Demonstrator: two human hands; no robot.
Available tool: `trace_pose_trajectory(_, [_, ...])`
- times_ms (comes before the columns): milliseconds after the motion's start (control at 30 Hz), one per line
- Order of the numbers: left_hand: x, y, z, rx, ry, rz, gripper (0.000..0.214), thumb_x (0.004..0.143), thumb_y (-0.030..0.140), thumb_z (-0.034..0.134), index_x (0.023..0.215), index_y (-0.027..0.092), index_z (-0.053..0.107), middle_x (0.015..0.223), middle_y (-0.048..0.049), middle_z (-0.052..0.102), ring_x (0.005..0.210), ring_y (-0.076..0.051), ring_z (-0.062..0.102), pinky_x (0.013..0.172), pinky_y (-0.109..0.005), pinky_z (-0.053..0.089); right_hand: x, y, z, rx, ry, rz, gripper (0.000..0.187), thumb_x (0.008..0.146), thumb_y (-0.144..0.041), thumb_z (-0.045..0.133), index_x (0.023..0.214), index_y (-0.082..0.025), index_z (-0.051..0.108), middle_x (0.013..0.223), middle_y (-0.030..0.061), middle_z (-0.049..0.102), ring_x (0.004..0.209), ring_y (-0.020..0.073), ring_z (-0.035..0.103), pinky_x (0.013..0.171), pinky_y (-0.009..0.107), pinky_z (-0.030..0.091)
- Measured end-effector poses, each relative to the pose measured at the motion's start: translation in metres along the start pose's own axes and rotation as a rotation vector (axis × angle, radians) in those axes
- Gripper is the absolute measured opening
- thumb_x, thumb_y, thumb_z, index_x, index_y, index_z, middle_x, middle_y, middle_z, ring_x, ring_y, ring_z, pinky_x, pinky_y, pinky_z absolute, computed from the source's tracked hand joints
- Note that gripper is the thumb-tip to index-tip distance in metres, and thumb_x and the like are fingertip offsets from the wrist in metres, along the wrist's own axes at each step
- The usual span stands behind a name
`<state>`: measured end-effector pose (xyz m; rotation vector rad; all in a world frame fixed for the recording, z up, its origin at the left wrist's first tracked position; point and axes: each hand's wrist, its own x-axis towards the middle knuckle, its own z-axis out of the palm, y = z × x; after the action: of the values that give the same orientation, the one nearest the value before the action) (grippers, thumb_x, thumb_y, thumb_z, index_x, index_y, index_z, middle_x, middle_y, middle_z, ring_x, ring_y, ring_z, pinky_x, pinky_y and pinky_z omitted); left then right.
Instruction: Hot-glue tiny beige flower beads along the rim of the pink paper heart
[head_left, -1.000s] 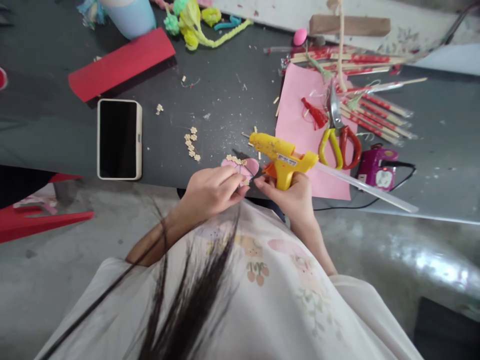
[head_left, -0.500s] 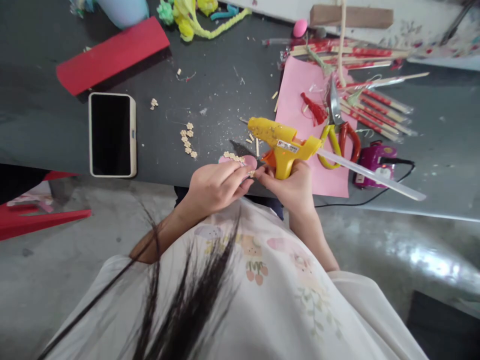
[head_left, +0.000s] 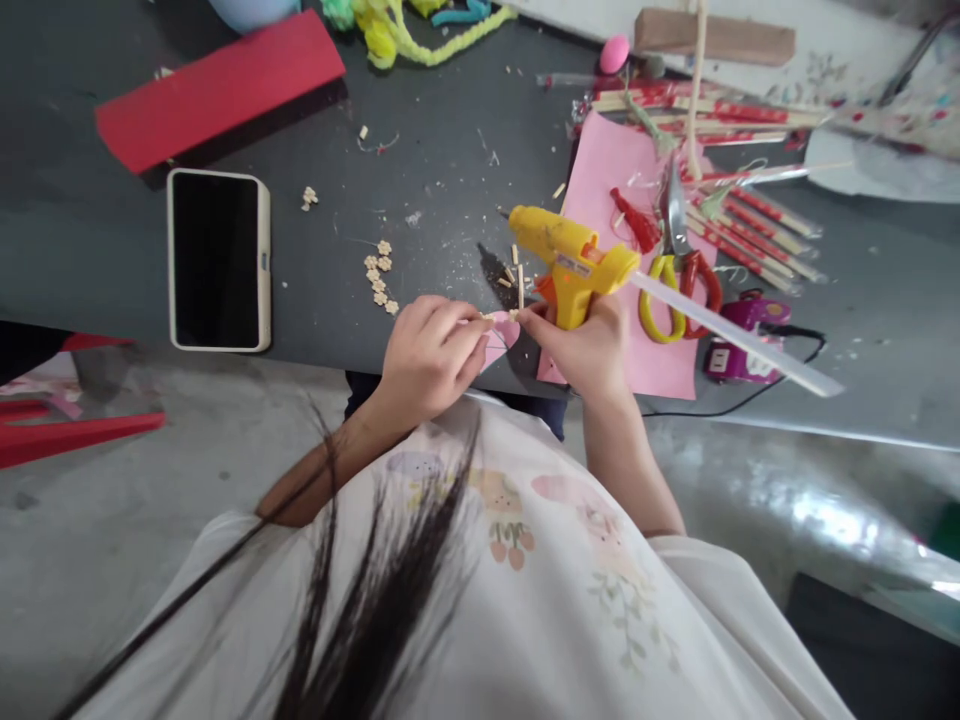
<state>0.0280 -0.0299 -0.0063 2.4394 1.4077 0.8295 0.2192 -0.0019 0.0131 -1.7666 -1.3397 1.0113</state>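
Note:
My right hand [head_left: 589, 350] grips the handle of a yellow glue gun [head_left: 570, 258] with a clear glue stick [head_left: 731, 335] sticking out behind it. My left hand [head_left: 431, 355] is closed on a small pink paper piece [head_left: 497, 338] with tiny cream flowers on it, at the near edge of the dark table [head_left: 435, 180]. Fingertips of both hands meet at the pink piece. A short row of loose cream flower beads [head_left: 379, 277] lies just left of my left hand.
A phone [head_left: 217, 260] lies face up at the left, a red card strip [head_left: 217, 90] behind it. At the right: pink paper sheet [head_left: 611, 170], scissors with yellow and red handles [head_left: 679, 265], wrapped chopsticks [head_left: 750, 225], a purple device [head_left: 739, 340] with cable. Yarn pieces [head_left: 397, 30] lie at the back.
Both hands have lifted a little with the pink piece and the glue gun. The gun's nozzle has tilted up and away from the piece.

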Motion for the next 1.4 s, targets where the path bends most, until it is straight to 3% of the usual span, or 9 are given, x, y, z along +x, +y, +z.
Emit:
trace_pose_trajectory(233, [0.020, 0.006, 0.000, -0.159, -0.063, -0.071, 0.028, 0.102, 0.038, 0.050, 0.111, 0.021, 0.072, 0.102, -0.0072, 0.073, 0.098, -0.022, 0.063, 0.088, -0.038, 0.048, -0.003, -0.005, -0.010, 0.235, -0.064, -0.009, 0.029, 0.063, -0.029, 0.082, 0.087, -0.025, 0.067, 0.056, -0.0073, 0.051, 0.060, 0.0167, 0.064, 0.061, 0.036, 0.058])
trace_pose_trajectory(433, [0.021, 0.007, 0.003, -0.207, 0.041, 0.026, 0.032, 0.104, 0.035, 0.047, 0.094, 0.021, 0.073, 0.087, -0.0032, 0.076, 0.085, -0.017, 0.066, 0.081, -0.031, 0.049, -0.007, -0.006, -0.011, 0.373, -0.109, 0.024, 0.036, 0.059, -0.036, 0.088, 0.086, -0.027, 0.066, 0.051, -0.0099, 0.043, 0.060, 0.0162, 0.063, 0.069, 0.038, 0.061])
trace_pose_trajectory(633, [0.015, 0.007, -0.015, -0.215, 0.032, -0.054, 0.031, 0.102, 0.036, 0.052, 0.084, 0.024, 0.074, 0.085, -0.0005, 0.077, 0.078, -0.015, 0.068, 0.078, -0.031, 0.051, -0.010, -0.007, -0.012, 0.353, -0.078, 0.037, 0.042, 0.056, -0.044, 0.087, 0.088, -0.028, 0.065, 0.051, -0.0103, 0.041, 0.056, 0.0143, 0.058, 0.071, 0.039, 0.062])
trace_pose_trajectory(867, [-0.014, -0.011, -0.059, -0.024, -0.229, -0.121, 0.033, 0.099, 0.038, 0.054, 0.071, 0.027, 0.067, 0.074, 0.0030, 0.073, 0.073, -0.016, 0.065, 0.069, -0.030, 0.048, -0.013, -0.005, -0.013, 0.365, -0.029, -0.016, 0.035, 0.060, -0.036, 0.083, 0.089, -0.027, 0.065, 0.057, -0.0088, 0.044, 0.060, 0.0147, 0.061, 0.073, 0.040, 0.061])
trace_pose_trajectory(1033, [-0.032, -0.021, -0.074, 0.250, -0.348, -0.097, 0.054, 0.099, 0.047, 0.049, 0.051, 0.023, 0.052, 0.055, -0.0003, 0.059, 0.058, -0.017, 0.056, 0.050, -0.033, 0.028, -0.017, -0.002, -0.015, 0.371, 0.026, -0.013, 0.035, 0.059, -0.034, 0.084, 0.089, -0.029, 0.066, 0.057, -0.0083, 0.046, 0.058, 0.0143, 0.058, 0.069, 0.039, 0.060])
trace_pose_trajectory(1100, [-0.034, -0.022, -0.076, 0.247, -0.353, -0.130, 0.048, 0.099, 0.044, 0.050, 0.057, 0.024, 0.061, 0.062, 0.0000, 0.065, 0.061, -0.017, 0.060, 0.050, -0.032, 0.029, -0.019, -0.002, -0.015, 0.352, 0.043, 0.008, 0.036, 0.058, -0.035, 0.084, 0.087, -0.029, 0.065, 0.057, -0.0079, 0.046, 0.058, 0.0150, 0.058, 0.067, 0.039, 0.059])
trace_pose_trajectory(1233, [-0.033, -0.018, -0.078, 0.181, -0.325, -0.239, 0.022, 0.094, 0.031, 0.054, 0.088, 0.029, 0.075, 0.082, 0.0025, 0.076, 0.069, -0.017, 0.067, 0.056, -0.029, 0.038, -0.022, -0.001, -0.016, 0.371, 0.054, 0.038, 0.034, 0.056, -0.030, 0.083, 0.085, -0.028, 0.065, 0.058, -0.0078, 0.048, 0.059, 0.0148, 0.058, 0.066, 0.037, 0.058])
trace_pose_trajectory(1333, [-0.027, -0.010, -0.074, 0.078, -0.333, -0.284, 0.020, 0.090, 0.029, 0.061, 0.107, 0.027, 0.073, 0.075, 0.0042, 0.073, 0.061, -0.014, 0.063, 0.056, -0.027, 0.039, -0.025, 0.001, -0.015, 0.401, 0.052, 0.048, 0.033, 0.056, -0.027, 0.083, 0.085, -0.027, 0.066, 0.057, -0.0080, 0.049, 0.058, 0.0137, 0.057, 0.062, 0.033, 0.056])
trace_pose_trajectory(1400, [-0.023, -0.002, -0.067, -0.022, -0.304, -0.239, 0.022, 0.091, 0.033, 0.064, 0.110, 0.025, 0.071, 0.071, 0.0046, 0.069, 0.060, -0.012, 0.061, 0.058, -0.025, 0.041, -0.027, 0.002, -0.013, 0.409, 0.033, 0.059, 0.032, 0.057, -0.026, 0.082, 0.085, -0.026, 0.066, 0.057, -0.0081, 0.050, 0.057, 0.0129, 0.056, 0.058, 0.031, 0.054])
